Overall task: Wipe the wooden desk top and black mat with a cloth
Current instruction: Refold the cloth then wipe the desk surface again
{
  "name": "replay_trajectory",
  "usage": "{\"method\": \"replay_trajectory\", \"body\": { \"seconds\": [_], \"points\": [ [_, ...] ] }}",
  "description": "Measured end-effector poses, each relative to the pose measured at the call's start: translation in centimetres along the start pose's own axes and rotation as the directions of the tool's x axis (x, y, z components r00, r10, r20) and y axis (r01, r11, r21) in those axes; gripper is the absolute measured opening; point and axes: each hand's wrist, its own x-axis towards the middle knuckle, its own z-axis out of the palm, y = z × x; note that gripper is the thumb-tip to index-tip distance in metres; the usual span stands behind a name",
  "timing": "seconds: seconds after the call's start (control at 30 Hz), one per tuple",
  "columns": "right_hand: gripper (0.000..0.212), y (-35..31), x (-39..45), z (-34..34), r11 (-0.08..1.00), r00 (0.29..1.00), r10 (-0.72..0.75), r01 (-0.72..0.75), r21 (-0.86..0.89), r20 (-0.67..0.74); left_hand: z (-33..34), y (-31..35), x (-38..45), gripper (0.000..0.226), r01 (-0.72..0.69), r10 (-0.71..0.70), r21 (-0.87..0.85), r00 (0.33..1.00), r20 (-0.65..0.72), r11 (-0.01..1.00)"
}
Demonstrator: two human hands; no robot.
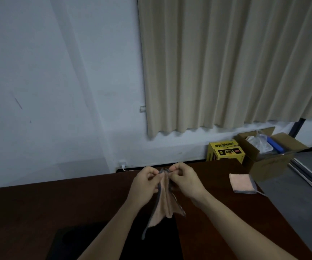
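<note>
Lying at the lower left, partly under the forearms, on the dark brown wooden desk (39, 207): the flat black rectangular mat (87, 239), not yet touched by any cloth. Pinching from the left, fingers curled, the left hand (145, 182) gripping one top corner of the pink terry cloth with grey edging (165, 205). Hanging straight down from both pinches, the cloth's long axis running vertically, its lower end dangling over the mat's right part and seemingly clear of the surface, though contact there cannot be told. Pinching from the right, fingers likewise curled, the right hand (184, 180) gripping the neighbouring top corner, the two grips almost touching above the desk's far middle. Judging from this: cloth directly below the grips, mat directly below the cloth, both hands equally near, so lowering straight down looking like the natural start. Resting further right near the desk's edge, a second folded pink cloth (242, 182).
</note>
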Motion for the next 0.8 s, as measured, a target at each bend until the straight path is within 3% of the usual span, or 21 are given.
{"method": "replay_trajectory", "body": {
  "seconds": [0.13,0.3,0.47,0.57,0.67,0.77,0.8],
  "points": [
    [0.011,-0.3,0.0,0.7,0.999,0.998,-0.037,0.036,0.037,0.052,0.1,0.4,0.2,0.006,0.001,0.000,-0.017,1.000,0.023,1.000],
    [0.030,-1.2,-0.6,0.9,0.972,0.986,-0.026,-0.014,0.235,0.167,-0.9,0.3,0.2,0.010,-0.007,0.009,-0.045,0.999,0.042,0.999],
    [0.028,-1.3,-0.6,1.0,0.966,0.980,-0.053,0.002,0.257,0.193,-2.3,0.3,0.6,0.019,-0.067,0.069,-0.032,0.995,0.075,0.997],
    [0.027,-1.1,-0.2,0.8,0.980,0.990,-0.078,0.054,0.189,0.122,-3.1,0.7,1.1,0.012,-0.081,0.081,-0.001,0.993,0.087,0.997],
    [0.033,-0.1,0.8,0.4,0.999,0.998,-0.049,0.048,-0.023,-0.044,-4.0,1.2,1.6,0.009,-0.086,0.084,0.017,0.992,0.093,0.996],
    [0.048,0.7,1.3,0.2,0.994,1.000,0.005,-0.006,-0.111,-0.009,-4.9,1.6,1.8,0.006,-0.095,0.090,0.039,0.990,0.111,0.995],
    [0.044,0.8,1.4,0.1,0.994,1.000,0.011,-0.009,-0.112,0.014,-5.2,1.7,1.8,0.005,-0.106,0.099,0.047,0.988,0.119,0.993]
  ]
}}
